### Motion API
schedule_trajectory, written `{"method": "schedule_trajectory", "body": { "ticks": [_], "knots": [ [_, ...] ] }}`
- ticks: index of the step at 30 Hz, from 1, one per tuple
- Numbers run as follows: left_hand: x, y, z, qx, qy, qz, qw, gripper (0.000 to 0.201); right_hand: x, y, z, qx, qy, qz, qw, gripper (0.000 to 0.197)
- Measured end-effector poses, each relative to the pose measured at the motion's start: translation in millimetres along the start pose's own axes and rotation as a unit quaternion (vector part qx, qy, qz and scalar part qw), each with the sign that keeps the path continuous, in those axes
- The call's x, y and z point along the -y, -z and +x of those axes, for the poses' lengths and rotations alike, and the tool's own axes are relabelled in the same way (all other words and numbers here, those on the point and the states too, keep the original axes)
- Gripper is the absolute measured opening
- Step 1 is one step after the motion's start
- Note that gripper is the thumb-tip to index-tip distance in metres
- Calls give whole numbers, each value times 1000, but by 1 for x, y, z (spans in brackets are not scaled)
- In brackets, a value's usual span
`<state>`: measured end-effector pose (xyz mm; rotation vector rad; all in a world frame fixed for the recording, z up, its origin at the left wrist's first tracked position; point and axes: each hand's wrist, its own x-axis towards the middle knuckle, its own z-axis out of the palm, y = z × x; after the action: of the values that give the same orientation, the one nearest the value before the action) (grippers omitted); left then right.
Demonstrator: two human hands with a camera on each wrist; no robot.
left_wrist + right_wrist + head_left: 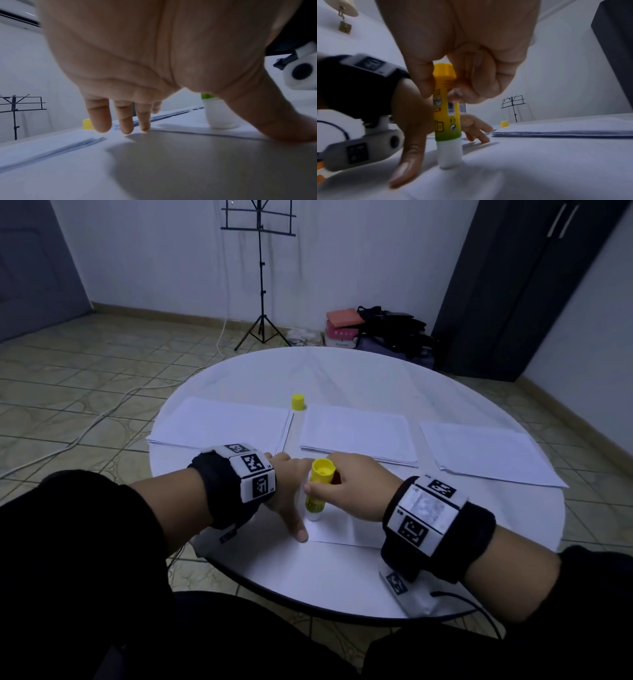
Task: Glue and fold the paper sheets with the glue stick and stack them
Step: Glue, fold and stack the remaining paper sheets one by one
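A yellow glue stick (317, 488) stands nearly upright with its white tip down on a white paper sheet (337, 530) at the near middle of the table. My right hand (346, 486) pinches the glue stick (446, 112) between thumb and curled fingers. My left hand (291, 491) lies spread, its thumb and straight fingertips (126, 128) pressing the sheet's left edge (188, 128). The white glue tip (221, 116) shows past the thumb. The yellow cap (298, 401) stands alone farther back.
Three stacks of white paper lie across the round white table (342, 587): left (222, 422), middle (356, 433), right (486, 450). A small tagged white box (407, 590) with a cable sits at the near right rim. A music stand (262, 278) and bags (383, 332) are on the floor beyond.
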<state>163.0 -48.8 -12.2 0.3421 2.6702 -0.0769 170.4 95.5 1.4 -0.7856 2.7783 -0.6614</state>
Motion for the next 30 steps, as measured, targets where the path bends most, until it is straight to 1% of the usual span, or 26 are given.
{"method": "schedule_trajectory", "body": {
  "ticks": [2, 4, 9, 15, 17, 18, 21, 23, 25, 27, 30],
  "knots": [
    [0, -2, 6, 8, 1, 36, 999, 111, -3, 3, -10, 11, 2, -7, 1000, 27],
    [-1, -2, 11, 21, 11, 76, 997, 115, -11, 8, -20, 15, -5, -3, 1000, 26],
    [-6, 3, 14, 25, 13, 99, 995, 115, -42, 29, -52, 5, -52, 6, 999, 28],
    [-12, 7, 12, 12, -5, 120, 993, 110, -77, 51, -80, -3, -98, -3, 995, 20],
    [-15, 8, 14, 24, -15, 111, 993, 110, -87, 55, -81, -9, -119, -14, 993, 22],
    [-15, 8, 17, 30, -19, 98, 995, 110, -91, 57, -79, -23, -134, -17, 991, 23],
    [-16, 9, 20, 49, -18, 58, 997, 119, -98, 64, -66, -97, -172, -8, 980, 24],
    [-19, 11, 20, 64, -12, 70, 995, 122, -99, 66, -55, -128, -193, 8, 973, 26],
    [-23, 13, 19, 74, -8, 94, 993, 119, -99, 65, -45, -123, -210, 10, 970, 29],
    [-24, 14, 20, 78, -4, 98, 992, 118, -99, 64, -40, -100, -221, -10, 970, 30],
    [-24, 14, 20, 76, -5, 90, 993, 117, -97, 65, -46, -71, -216, -19, 974, 31]
  ]
}}
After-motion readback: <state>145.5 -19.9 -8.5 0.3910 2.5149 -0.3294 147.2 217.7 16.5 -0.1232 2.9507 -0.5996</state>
